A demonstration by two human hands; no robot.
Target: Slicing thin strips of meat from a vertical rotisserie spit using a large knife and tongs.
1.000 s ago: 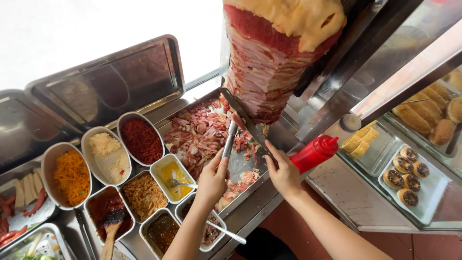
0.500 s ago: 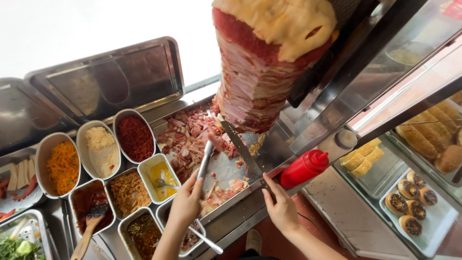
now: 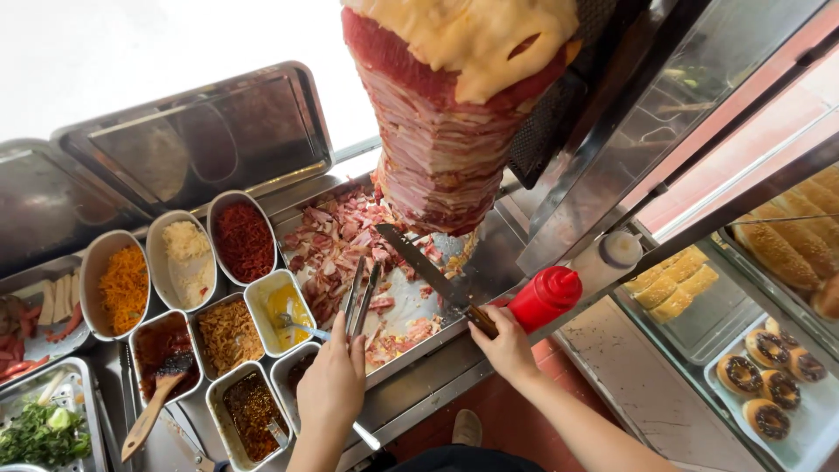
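Note:
A tall cone of stacked meat (image 3: 446, 131) turns on a vertical spit above a steel catch tray (image 3: 454, 336) strewn with shaved meat pieces (image 3: 336, 240). My left hand (image 3: 332, 380) grips metal tongs (image 3: 360, 293) whose tips point into the shavings. My right hand (image 3: 502, 345) holds a long knife (image 3: 424, 267) by its wooden handle; the blade lies low over the tray, its tip near the base of the cone.
Left of the tray stand several steel tubs of toppings: shredded carrot (image 3: 122, 284), a red filling (image 3: 245, 240), yellow sauce (image 3: 284, 306). A red squeeze bottle (image 3: 546, 297) and a white one (image 3: 607, 258) lie at the tray's right. Buns (image 3: 791, 240) and doughnuts (image 3: 769, 385) sit in a case at right.
The knife has come down from the cone's side to lie over the tray. The tongs have shifted a little toward the shaved meat, and the view has moved right.

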